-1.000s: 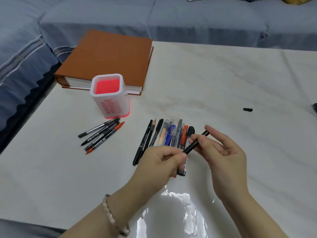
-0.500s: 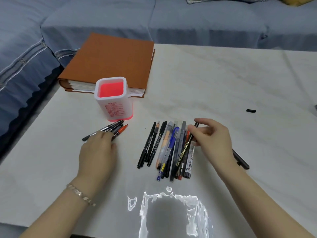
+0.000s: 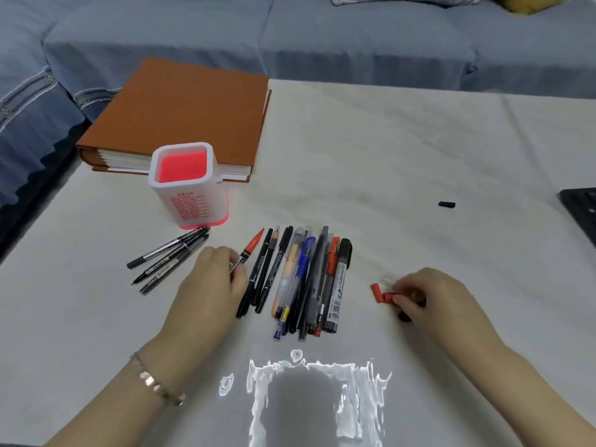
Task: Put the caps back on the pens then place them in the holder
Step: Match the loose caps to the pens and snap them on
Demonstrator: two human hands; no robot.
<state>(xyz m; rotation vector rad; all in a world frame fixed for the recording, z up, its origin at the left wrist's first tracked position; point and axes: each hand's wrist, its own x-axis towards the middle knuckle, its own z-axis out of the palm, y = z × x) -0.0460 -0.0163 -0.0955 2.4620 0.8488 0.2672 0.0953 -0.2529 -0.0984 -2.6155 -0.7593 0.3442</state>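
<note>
Red-ended pen (image 3: 253,245): pinched low on the barrel by left hand (image 3: 209,285), long axis slanting away and rightward, red end far. Red cap (image 3: 390,297): pinched at right hand (image 3: 432,298) fingertips, well right of the pen, beyond row of pens (image 3: 306,279). Holder (image 3: 190,185) nearer left hand.

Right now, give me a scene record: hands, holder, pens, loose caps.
left hand: pinches red-tipped pen, red end pointing away
right hand: pinches red cap low over the table
holder: upright, in front of brown book, no pens sticking out
pen row: lying between the hands
pen cluster: several, flat, near holder's base
black cap: loose, far right, alone
</note>
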